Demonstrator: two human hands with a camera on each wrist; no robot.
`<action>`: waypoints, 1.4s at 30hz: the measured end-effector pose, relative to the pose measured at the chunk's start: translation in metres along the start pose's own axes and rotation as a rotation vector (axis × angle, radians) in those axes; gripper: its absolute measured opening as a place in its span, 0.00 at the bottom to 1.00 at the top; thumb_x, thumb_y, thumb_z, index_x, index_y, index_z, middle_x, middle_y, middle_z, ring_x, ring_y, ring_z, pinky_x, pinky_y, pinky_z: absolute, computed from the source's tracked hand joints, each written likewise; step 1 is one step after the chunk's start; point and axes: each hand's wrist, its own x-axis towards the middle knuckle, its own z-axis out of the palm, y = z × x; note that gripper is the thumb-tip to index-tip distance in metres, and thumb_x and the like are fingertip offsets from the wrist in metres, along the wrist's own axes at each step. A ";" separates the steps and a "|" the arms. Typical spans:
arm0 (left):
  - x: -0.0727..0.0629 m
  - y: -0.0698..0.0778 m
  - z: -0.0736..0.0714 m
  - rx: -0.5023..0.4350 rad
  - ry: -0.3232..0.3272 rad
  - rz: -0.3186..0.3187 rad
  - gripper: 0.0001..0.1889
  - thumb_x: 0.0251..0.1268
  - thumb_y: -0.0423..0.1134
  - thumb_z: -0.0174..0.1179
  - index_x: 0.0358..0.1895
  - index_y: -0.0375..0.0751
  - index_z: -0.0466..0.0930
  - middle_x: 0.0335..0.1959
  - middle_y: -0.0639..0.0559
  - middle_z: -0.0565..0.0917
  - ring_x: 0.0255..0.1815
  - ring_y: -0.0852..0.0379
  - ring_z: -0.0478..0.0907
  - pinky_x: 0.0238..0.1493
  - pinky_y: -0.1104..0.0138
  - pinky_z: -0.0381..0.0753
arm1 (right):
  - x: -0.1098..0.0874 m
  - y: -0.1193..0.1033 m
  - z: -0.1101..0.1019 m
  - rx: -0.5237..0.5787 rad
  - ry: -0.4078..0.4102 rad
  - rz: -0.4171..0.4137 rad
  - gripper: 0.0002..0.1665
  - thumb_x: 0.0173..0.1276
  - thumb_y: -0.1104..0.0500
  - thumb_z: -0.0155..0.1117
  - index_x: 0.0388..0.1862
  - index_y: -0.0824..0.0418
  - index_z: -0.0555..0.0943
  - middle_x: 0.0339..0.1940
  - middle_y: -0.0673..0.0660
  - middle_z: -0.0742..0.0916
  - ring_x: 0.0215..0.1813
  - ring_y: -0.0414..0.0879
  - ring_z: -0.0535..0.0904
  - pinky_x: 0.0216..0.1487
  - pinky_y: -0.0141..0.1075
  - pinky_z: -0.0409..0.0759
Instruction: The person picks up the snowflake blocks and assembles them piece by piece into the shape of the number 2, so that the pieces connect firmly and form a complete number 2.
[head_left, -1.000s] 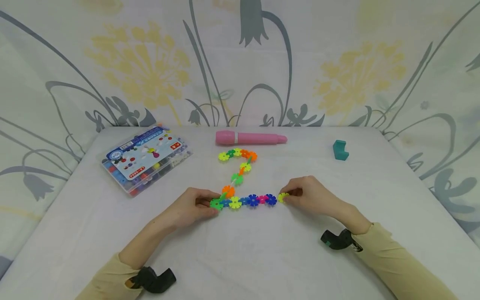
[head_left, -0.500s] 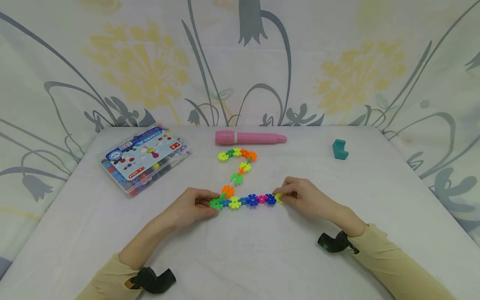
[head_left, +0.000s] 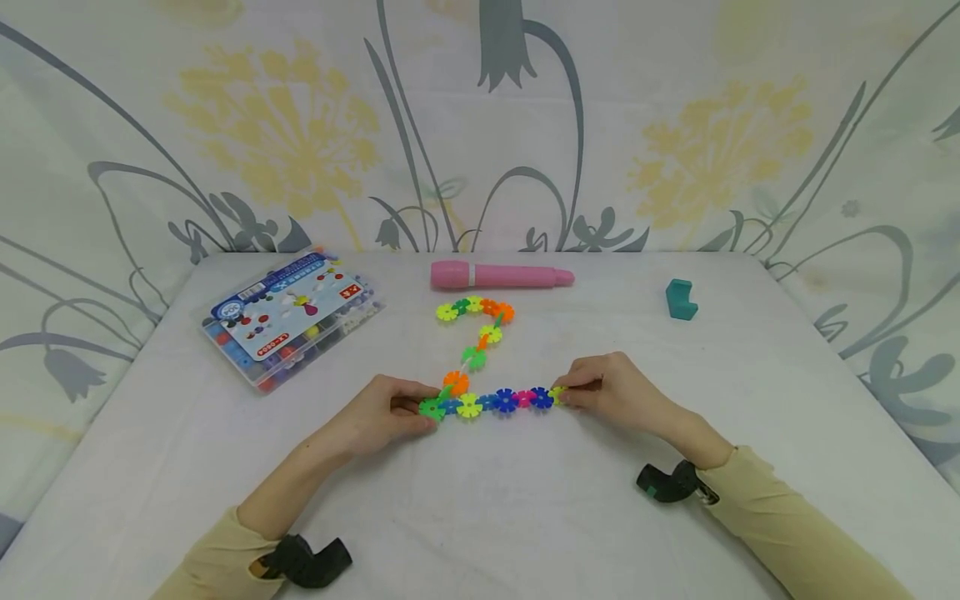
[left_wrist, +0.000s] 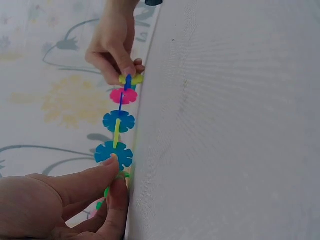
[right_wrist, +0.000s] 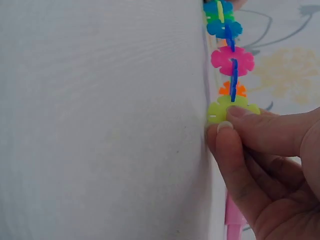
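Observation:
A chain of colorful snowflake discs lies on the white cloth, shaped like a 2, its bottom row running left to right. At the lower left corner my left hand pinches the green snowflake disc. My right hand pinches a yellow snowflake disc at the row's right end, between thumb and fingers. That yellow disc meets the dark blue disc beside it; whether their slots are fully interlocked I cannot tell. A pink disc sits further along the row.
Behind the chain lies a pink cylinder with a white band. A clear plastic box of colored pieces is at the back left. Toward the back right stands a teal block. A patterned curtain closes off the rear.
My right hand has moved left, bringing the yellow disc from just apart up against the dark blue disc at the row's end. My left hand stays in place.

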 end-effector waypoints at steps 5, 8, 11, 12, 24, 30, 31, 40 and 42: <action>0.001 0.000 0.001 -0.008 0.005 0.012 0.21 0.65 0.34 0.66 0.60 0.30 0.80 0.40 0.47 0.81 0.38 0.54 0.71 0.37 0.72 0.74 | 0.000 0.004 0.002 0.028 0.015 -0.032 0.09 0.59 0.69 0.73 0.39 0.61 0.91 0.23 0.47 0.84 0.25 0.37 0.76 0.27 0.27 0.73; 0.001 0.000 0.001 -0.011 0.007 0.011 0.21 0.65 0.34 0.66 0.60 0.30 0.80 0.41 0.46 0.82 0.38 0.54 0.71 0.37 0.72 0.74 | 0.000 0.005 0.003 0.047 0.006 -0.044 0.09 0.59 0.69 0.73 0.39 0.63 0.91 0.23 0.47 0.83 0.25 0.37 0.75 0.26 0.27 0.72; 0.001 -0.001 0.000 -0.007 0.011 0.009 0.20 0.65 0.34 0.66 0.59 0.31 0.81 0.41 0.47 0.82 0.38 0.53 0.71 0.37 0.72 0.74 | 0.000 0.005 0.003 0.046 -0.008 -0.045 0.09 0.60 0.69 0.73 0.40 0.62 0.91 0.24 0.46 0.83 0.26 0.38 0.75 0.26 0.27 0.72; 0.000 -0.001 0.000 -0.006 0.013 0.008 0.20 0.65 0.33 0.66 0.59 0.31 0.81 0.41 0.47 0.82 0.38 0.53 0.71 0.37 0.72 0.74 | 0.001 0.004 0.003 0.038 -0.015 -0.040 0.09 0.60 0.69 0.73 0.40 0.61 0.91 0.25 0.45 0.83 0.27 0.38 0.75 0.27 0.27 0.72; -0.002 0.015 0.011 0.241 0.239 0.012 0.27 0.62 0.41 0.70 0.65 0.41 0.76 0.51 0.46 0.80 0.48 0.51 0.76 0.52 0.59 0.81 | -0.001 0.000 -0.006 -0.063 -0.079 0.068 0.10 0.62 0.62 0.74 0.44 0.58 0.89 0.36 0.45 0.89 0.37 0.38 0.81 0.41 0.30 0.82; 0.013 0.038 0.043 0.255 0.328 0.166 0.23 0.59 0.39 0.73 0.58 0.42 0.82 0.53 0.50 0.83 0.54 0.49 0.78 0.57 0.55 0.80 | -0.002 0.003 -0.009 -0.060 -0.086 0.058 0.06 0.61 0.61 0.75 0.38 0.56 0.90 0.33 0.45 0.88 0.34 0.37 0.81 0.39 0.30 0.82; 0.018 0.043 0.049 0.270 0.300 0.184 0.22 0.59 0.39 0.73 0.57 0.42 0.83 0.53 0.51 0.84 0.55 0.50 0.78 0.57 0.55 0.80 | -0.002 0.003 -0.009 -0.063 -0.090 0.055 0.06 0.61 0.61 0.75 0.38 0.56 0.91 0.32 0.45 0.88 0.34 0.37 0.80 0.38 0.29 0.82; 0.058 0.067 0.085 0.456 0.082 0.151 0.25 0.61 0.46 0.71 0.60 0.41 0.81 0.57 0.49 0.84 0.60 0.50 0.76 0.62 0.57 0.77 | -0.001 0.005 -0.009 -0.053 -0.081 -0.004 0.05 0.60 0.63 0.75 0.36 0.58 0.92 0.29 0.44 0.88 0.31 0.36 0.78 0.33 0.28 0.77; 0.063 0.067 0.089 0.481 0.061 0.132 0.25 0.62 0.47 0.70 0.61 0.40 0.81 0.56 0.48 0.84 0.57 0.51 0.78 0.61 0.59 0.78 | -0.001 0.004 -0.009 -0.057 -0.071 -0.024 0.05 0.59 0.64 0.75 0.35 0.57 0.92 0.28 0.43 0.87 0.30 0.35 0.78 0.32 0.28 0.77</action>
